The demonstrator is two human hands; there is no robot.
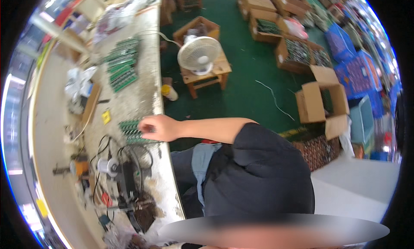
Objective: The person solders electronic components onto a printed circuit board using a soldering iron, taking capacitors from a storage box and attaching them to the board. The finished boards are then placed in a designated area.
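Observation:
One bare arm in a short black sleeve reaches over the worn white workbench (pixel 151 85); by the way the body faces the bench, I take it for my right arm. My right hand (pixel 159 127) is closed, its fingers curled at the right end of a green circuit board panel (pixel 129 128) with rows of small parts. Whatever the fingertips pinch is too small and blurred to make out. Farther up the bench lie several similar green circuit boards (pixel 123 74), side by side. A small yellow piece (pixel 106 116) lies left of the panel. My left hand is not in view.
Cables and a dark bench device (pixel 126 180) crowd the nearer bench. A white fan (pixel 198 55) stands on a wooden stool (pixel 207 76) beside it. Cardboard boxes (pixel 310 102) and blue crates (pixel 358 76) line the right. A white cord (pixel 276 101) lies across the green floor.

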